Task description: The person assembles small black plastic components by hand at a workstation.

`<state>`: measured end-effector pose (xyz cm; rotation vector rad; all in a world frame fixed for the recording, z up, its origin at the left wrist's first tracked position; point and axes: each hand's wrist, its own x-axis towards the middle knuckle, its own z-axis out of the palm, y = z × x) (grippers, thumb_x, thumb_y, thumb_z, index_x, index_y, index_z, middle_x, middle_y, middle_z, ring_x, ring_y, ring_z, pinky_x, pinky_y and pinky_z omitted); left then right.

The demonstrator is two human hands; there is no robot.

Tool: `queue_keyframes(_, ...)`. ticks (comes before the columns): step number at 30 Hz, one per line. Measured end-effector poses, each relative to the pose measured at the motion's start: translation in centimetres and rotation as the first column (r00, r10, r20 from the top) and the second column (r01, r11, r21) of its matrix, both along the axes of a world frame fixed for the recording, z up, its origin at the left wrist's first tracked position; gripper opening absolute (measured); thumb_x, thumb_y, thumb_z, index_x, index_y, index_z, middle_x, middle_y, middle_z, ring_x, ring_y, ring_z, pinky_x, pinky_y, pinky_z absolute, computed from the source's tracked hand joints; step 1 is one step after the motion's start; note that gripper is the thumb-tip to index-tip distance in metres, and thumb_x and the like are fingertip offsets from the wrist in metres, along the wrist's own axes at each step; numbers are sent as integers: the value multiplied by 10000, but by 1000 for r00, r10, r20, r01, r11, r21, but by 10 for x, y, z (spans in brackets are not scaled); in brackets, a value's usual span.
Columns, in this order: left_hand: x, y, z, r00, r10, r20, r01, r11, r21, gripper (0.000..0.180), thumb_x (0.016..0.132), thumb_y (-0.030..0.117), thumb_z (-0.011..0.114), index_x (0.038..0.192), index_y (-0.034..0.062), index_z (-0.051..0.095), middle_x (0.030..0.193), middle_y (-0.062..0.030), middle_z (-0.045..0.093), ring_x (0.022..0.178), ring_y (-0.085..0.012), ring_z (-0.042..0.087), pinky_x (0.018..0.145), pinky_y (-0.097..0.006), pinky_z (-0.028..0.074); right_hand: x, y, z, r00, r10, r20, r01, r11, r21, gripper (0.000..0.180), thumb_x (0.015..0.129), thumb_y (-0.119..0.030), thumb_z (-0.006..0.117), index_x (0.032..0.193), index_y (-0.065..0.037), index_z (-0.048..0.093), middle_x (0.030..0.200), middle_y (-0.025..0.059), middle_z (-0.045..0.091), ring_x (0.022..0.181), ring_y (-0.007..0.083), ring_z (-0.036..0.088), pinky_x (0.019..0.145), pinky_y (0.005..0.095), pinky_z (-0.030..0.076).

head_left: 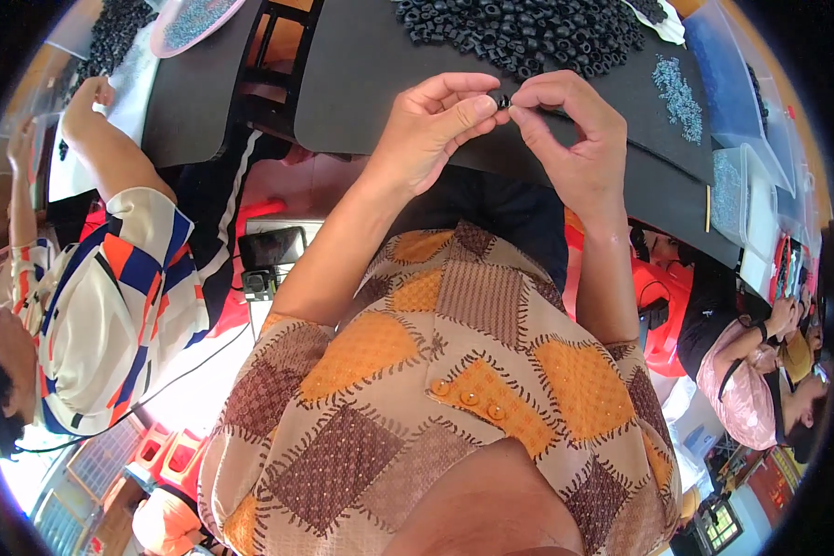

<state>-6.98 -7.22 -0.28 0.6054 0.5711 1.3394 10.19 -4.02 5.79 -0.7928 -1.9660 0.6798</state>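
Far left, a co-worker's arm [111, 148] in a striped, colour-blocked top reaches up toward a grey tray [195, 18] and a bag of black parts [111, 37]; keep your elbow clear of that side.

Your left hand [431, 125] has thumb and forefinger pinched on a small black ring [503, 99], held in the air just above the near edge of the desk [361, 83]. Your right hand [570, 125] meets it from the other side, fingertips closed on the same piece, so both hands are clamped together on it (too small to tell what the right adds to it).

To do this well, I'd judge: keep the pinch at the fingertips, hold the ring square to the right-hand fingers, and work over the dark desk mat, not over your lap, so a slip lands on the mat.

Beyond your hands lies the pile of black rings [528, 32], near but not touching. Further right, a scatter of small grey pieces [678, 88], then clear plastic bins [746, 185] along the desk's right edge. Open mat sits between pile and hands; room to the right is tight (another person [751, 371] sits low there).
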Motion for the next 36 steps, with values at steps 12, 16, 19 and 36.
queue_keyframes(12, -10, -4, -3, 993, 43, -114, -41, 999, 17, 257, 882, 87, 692, 1111, -10, 628, 969, -96, 680, 892, -161, 682, 785, -256, 566, -11, 1, -5, 998, -17, 66, 13, 998, 69, 146, 714, -5, 753, 841, -26, 683, 820, 56, 665, 759, 182, 659, 686, 268, 515)
queue_keyframes(16, -15, -4, -3, 1000, 22, -12, -22, 1000, -11, 237, 907, 69, 650, 1131, -2, 622, 977, -95, 673, 868, -169, 679, 818, -245, 569, -6, 5, -10, 998, -51, -33, 52, 999, 5, 128, 745, -4, 739, 861, -34, 696, 829, 57, 666, 747, 157, 650, 676, 257, 508)
queue_keyframes(19, -28, -1, -4, 981, -11, 196, 25, 997, -69, 242, 923, 78, 629, 1149, -2, 603, 1013, -110, 661, 900, -168, 668, 828, -227, 569, 9, 21, -20, 986, -157, 53, 154, 987, 52, 101, 779, -10, 718, 876, -32, 700, 837, 55, 666, 731, 139, 641, 664, 252, 501)
queue_keyframes(36, -34, 9, -16, 932, -76, 353, 79, 997, 6, 260, 939, 38, 584, 1198, 18, 567, 1172, -162, 597, 1037, -202, 629, 872, -237, 565, -6, 51, -34, 805, -325, 497, 148, 921, 361, 167, 749, -125, 746, 902, -84, 692, 902, 64, 609, 884, 269, 604, 778, 359, 493)
